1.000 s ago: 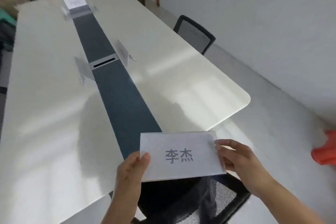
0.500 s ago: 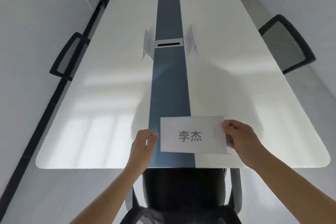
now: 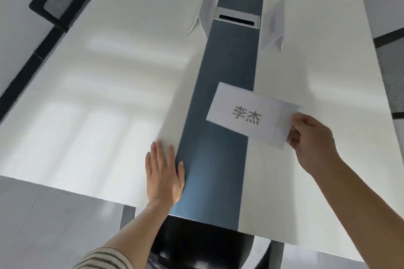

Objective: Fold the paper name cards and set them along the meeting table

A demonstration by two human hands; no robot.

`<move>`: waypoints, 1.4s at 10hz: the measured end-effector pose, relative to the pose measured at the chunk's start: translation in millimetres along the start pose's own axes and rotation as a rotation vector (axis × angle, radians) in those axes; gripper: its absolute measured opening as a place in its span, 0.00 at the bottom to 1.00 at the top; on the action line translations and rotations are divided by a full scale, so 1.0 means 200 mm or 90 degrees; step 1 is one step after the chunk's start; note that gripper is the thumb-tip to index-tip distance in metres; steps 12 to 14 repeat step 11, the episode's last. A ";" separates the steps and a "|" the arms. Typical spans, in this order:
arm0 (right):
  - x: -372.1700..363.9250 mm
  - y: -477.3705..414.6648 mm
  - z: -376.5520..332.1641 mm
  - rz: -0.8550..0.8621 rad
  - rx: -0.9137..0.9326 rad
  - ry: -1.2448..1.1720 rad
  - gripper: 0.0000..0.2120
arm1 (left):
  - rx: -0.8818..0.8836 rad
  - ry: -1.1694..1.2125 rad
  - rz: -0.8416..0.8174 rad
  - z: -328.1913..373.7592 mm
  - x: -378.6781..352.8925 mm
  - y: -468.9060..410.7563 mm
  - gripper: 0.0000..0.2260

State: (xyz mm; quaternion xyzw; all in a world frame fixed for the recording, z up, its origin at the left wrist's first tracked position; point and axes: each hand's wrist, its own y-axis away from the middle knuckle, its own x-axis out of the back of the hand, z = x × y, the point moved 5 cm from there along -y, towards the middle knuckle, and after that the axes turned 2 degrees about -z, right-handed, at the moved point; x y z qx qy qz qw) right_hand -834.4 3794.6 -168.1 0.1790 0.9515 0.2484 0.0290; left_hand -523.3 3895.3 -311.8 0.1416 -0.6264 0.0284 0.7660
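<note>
A folded white name card [image 3: 247,113] with two printed dark characters hangs tilted just above the near end of the white meeting table [image 3: 105,98]. My right hand [image 3: 310,140] pinches the card's right end. My left hand [image 3: 164,172] lies flat with straight fingers on the table, beside the dark blue centre strip [image 3: 209,159], and touches no card. Two folded name cards stand as tents further along: one [image 3: 205,11] left of the strip, one [image 3: 273,28] right of it.
A metal cable box [image 3: 237,18] sits in the strip between the two standing cards. A black mesh chair [image 3: 56,0] stands at the table's left side, another [image 3: 393,67] at the right edge, and a black chair back [image 3: 196,244] is below me at the table's end.
My left hand let go of the card and came down flat on the table. My right hand alone carried the card forward and to the right. My view moved closer over the table.
</note>
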 end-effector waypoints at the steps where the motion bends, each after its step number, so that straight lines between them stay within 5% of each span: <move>1: -0.23 -0.22 0.00 -0.006 0.009 0.018 0.06 | -0.003 -0.009 -0.009 0.00 0.00 0.00 0.26; 5: -0.47 -0.70 0.07 0.053 0.066 0.150 0.04 | 0.003 -0.001 -0.021 -0.01 0.00 -0.03 0.26; 14: -0.48 -0.68 0.13 0.028 0.057 0.234 0.17 | 0.011 0.015 0.008 0.00 0.02 -0.03 0.25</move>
